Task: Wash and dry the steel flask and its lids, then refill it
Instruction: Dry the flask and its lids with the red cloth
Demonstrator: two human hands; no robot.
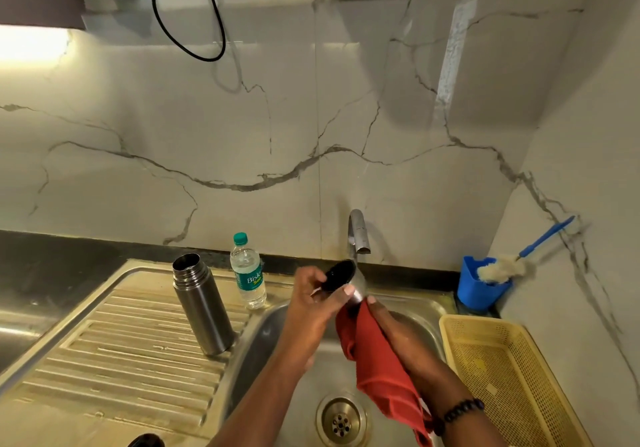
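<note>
Over the sink (277, 328), two hands meet just below the tap (358, 231). The left hand (311, 302) holds a steel lid (343, 278) with a dark inside. Its fingers (347, 290) are curled shut around the lid's side. The right hand (391, 328) holds a red cloth (374, 360). Its fingers are closed on the cloth and press it against the lid. The rest of the cloth hangs down over the drain (341, 420). A dark bead band (462, 408) is on the right wrist.

The steel flask (202, 304) stands upright on the ribbed draining board (121, 353), just left of the sink bowl. Its top is open. A small water bottle (248, 273) with a green cap stands just behind it, near the wall.

To the right of the sink lies a yellow basket (512, 377). Behind the basket, in the corner, a blue cup (479, 289) holds a brush (509, 266) with a blue handle. The dark worktop (52, 256) runs along the back on the left.
</note>
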